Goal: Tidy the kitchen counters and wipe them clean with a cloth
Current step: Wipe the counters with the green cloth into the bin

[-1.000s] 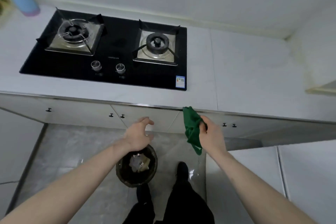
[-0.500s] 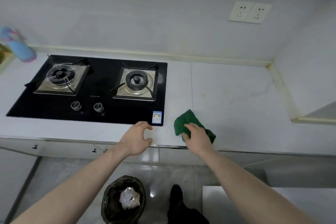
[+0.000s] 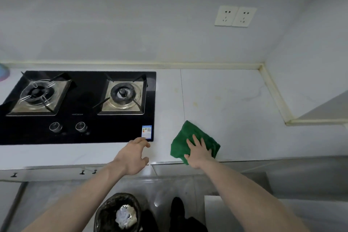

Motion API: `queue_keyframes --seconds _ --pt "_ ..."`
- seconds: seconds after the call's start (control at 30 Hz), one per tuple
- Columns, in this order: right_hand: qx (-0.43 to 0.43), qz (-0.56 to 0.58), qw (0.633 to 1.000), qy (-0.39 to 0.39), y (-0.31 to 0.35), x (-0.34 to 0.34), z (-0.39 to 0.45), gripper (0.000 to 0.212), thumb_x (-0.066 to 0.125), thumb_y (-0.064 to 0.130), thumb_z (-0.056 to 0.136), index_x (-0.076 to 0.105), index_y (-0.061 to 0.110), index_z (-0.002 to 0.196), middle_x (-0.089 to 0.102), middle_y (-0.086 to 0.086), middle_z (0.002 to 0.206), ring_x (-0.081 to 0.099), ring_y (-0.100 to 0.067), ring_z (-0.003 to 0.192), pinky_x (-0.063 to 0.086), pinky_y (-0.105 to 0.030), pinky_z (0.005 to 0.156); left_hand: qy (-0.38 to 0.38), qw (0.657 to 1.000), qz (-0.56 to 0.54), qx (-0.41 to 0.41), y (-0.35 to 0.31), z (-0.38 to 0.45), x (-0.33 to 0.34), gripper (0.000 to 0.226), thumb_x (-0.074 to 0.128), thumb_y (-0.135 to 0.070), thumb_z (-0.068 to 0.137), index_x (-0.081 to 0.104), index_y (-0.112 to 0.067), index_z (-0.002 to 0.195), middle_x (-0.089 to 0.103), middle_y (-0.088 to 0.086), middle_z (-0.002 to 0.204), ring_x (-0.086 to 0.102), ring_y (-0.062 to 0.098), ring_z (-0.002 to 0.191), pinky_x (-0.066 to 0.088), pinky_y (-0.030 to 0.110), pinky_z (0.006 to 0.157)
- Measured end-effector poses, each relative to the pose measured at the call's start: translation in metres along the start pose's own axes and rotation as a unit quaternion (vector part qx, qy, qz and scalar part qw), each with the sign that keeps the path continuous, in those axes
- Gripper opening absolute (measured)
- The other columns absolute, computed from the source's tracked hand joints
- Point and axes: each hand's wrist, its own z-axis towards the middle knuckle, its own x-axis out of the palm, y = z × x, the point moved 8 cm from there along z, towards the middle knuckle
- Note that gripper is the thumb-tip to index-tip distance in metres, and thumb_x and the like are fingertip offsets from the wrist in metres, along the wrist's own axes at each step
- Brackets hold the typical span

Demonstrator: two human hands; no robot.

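A green cloth [image 3: 185, 137] lies spread on the white counter [image 3: 235, 111], near its front edge and right of the hob. My right hand [image 3: 199, 153] presses flat on the cloth with straight fingers. My left hand [image 3: 132, 156] hovers over the counter's front edge, just below the hob's front right corner, its fingers loosely curled and holding nothing.
A black two-burner gas hob [image 3: 79, 107] fills the counter's left part. A bin [image 3: 117, 213] with crumpled waste stands on the floor by my feet. A double wall socket [image 3: 235, 16] sits above the counter. A raised ledge [image 3: 320, 111] bounds the counter at right.
My right hand brought the cloth up from below the counter edge, laid it on the counter and flattened onto it. The view tilted up towards the wall. My left hand rose to the counter edge.
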Motion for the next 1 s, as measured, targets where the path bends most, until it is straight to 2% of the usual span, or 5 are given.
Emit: queue_keyframes --seconds 0.17,0.3,0.43,0.67,1.0 --pt "0.107 0.06 0.992 -0.016 -0.063 -0.01 0.0 0.069 0.033 0.051 0.104 0.0 0.034 0.161 -0.017 0.005 0.167 -0.01 -0.035 0.153 0.015 -0.069 0.117 0.039 0.995 0.089 0.03 -0.002 0.027 -0.007 0.062 0.06 -0.029 0.09 0.042 -0.025 0.149 0.026 -0.002 0.163 0.032 0.024 0.145 0.036 0.034 0.116" --pt "0.096 0.07 0.993 0.003 -0.046 -0.004 0.0 0.063 0.027 0.05 0.105 0.0 0.036 0.161 -0.014 0.007 0.168 -0.014 -0.037 0.153 0.011 -0.073 0.114 0.081 0.987 0.136 0.031 -0.007 0.051 -0.004 0.064 0.059 -0.028 0.09 0.039 -0.022 0.151 0.027 0.002 0.162 0.034 0.027 0.142 0.041 0.04 0.111" --pt "0.072 0.077 0.994 -0.003 -0.054 -0.01 0.01 0.06 0.025 0.049 0.105 0.005 0.038 0.16 -0.011 0.01 0.168 -0.013 -0.035 0.153 0.009 -0.07 0.118 0.106 0.983 0.152 0.018 -0.009 0.074 -0.006 0.067 0.057 -0.027 0.09 0.035 -0.019 0.153 0.01 0.002 0.169 0.025 0.028 0.149 0.037 0.04 0.115" --pt "0.126 0.077 0.989 -0.019 -0.151 -0.051 0.061 0.065 0.02 0.046 0.105 -0.003 0.023 0.161 -0.009 -0.009 0.168 -0.006 -0.031 0.155 -0.005 -0.051 0.125 0.134 0.976 0.169 -0.02 -0.008 0.117 -0.005 0.073 0.051 -0.029 0.095 0.019 -0.022 0.161 0.002 0.002 0.17 0.026 0.028 0.151 0.034 0.039 0.118" --pt "0.2 0.041 0.979 -0.002 -0.28 -0.127 0.088 0.064 0.024 0.043 0.108 -0.002 0.02 0.162 -0.008 -0.011 0.168 0.008 -0.033 0.154 0.007 -0.044 0.126 0.102 0.976 0.183 -0.054 -0.006 0.136 -0.005 0.085 0.068 -0.033 0.087 0.024 -0.03 0.159 0.013 -0.01 0.169 0.033 0.02 0.148 0.04 0.034 0.114"
